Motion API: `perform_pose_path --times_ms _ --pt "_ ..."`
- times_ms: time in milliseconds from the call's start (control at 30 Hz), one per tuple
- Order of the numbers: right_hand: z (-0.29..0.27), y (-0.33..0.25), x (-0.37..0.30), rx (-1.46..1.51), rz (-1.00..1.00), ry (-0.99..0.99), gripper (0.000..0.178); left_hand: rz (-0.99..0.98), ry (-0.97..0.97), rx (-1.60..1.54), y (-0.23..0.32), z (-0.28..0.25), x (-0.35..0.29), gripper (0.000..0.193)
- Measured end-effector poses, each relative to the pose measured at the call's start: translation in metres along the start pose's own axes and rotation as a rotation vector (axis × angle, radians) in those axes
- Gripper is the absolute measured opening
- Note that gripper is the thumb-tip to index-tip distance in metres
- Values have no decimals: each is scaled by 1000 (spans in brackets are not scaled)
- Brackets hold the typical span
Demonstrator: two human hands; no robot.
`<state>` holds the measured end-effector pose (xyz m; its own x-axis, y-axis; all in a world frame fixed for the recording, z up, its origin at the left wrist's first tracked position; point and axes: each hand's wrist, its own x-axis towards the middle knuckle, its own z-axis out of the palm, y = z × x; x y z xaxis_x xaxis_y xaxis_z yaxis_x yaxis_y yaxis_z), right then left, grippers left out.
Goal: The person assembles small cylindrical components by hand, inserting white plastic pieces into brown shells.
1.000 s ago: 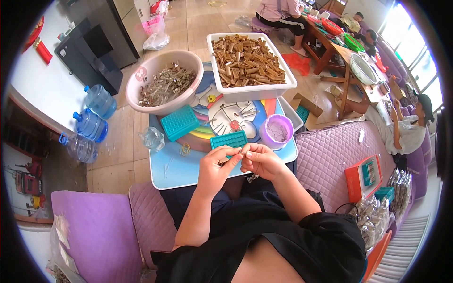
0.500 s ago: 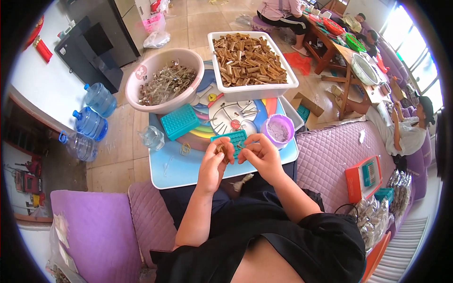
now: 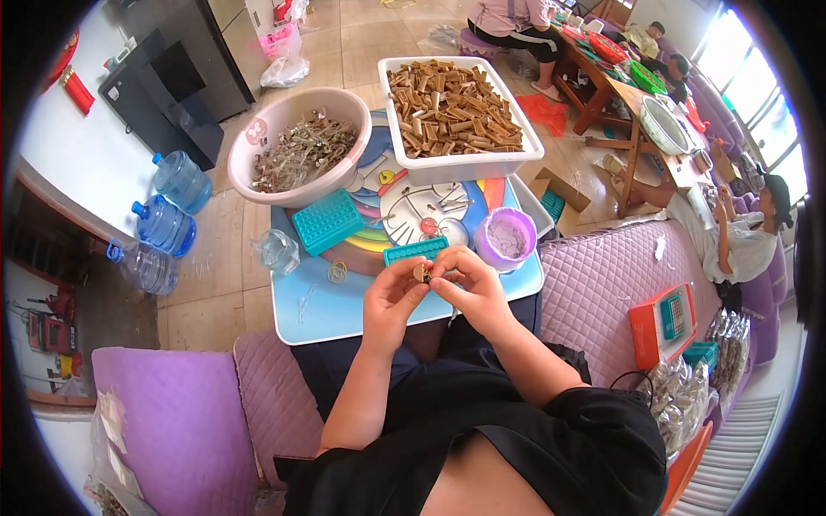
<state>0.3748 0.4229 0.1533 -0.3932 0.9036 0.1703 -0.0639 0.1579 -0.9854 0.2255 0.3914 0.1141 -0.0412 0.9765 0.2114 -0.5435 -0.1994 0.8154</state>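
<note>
Over the near edge of the small table, my left hand (image 3: 391,299) and my right hand (image 3: 471,292) meet fingertip to fingertip. A small tan piece (image 3: 421,273) is pinched in my left fingers, looking like the brown tube pieces (image 3: 456,107) heaped in the white tub (image 3: 532,148). My right thumb and fingers are closed at its side, on something dark and tiny that I cannot make out. Just beyond my fingers lies a teal tray with rows of holes (image 3: 416,251), partly covered by the hands. A purple bucket (image 3: 482,241) with pale contents stands to the right.
On the table are a pink basin (image 3: 245,176) of tangled small parts, a teal block with holes (image 3: 329,222), a clear plastic cup (image 3: 278,251) and rubber bands (image 3: 337,272). Water jugs (image 3: 163,225) stand left on the floor. A quilted sofa (image 3: 611,275) is at right; other people sit beyond.
My hands have come together, the right moving left and slightly down to meet the left. The tan piece now shows between the fingertips, and less of the near teal tray is visible.
</note>
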Motion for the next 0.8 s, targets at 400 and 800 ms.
perform_pose_path --times_ms 400,800 --pt "-5 4 -1 625 341 -315 38 -143 -168 -171 18 11 -8 29" --pt "4 8 -8 9 160 -55 47 -80 136 70 10 14 -1 28"
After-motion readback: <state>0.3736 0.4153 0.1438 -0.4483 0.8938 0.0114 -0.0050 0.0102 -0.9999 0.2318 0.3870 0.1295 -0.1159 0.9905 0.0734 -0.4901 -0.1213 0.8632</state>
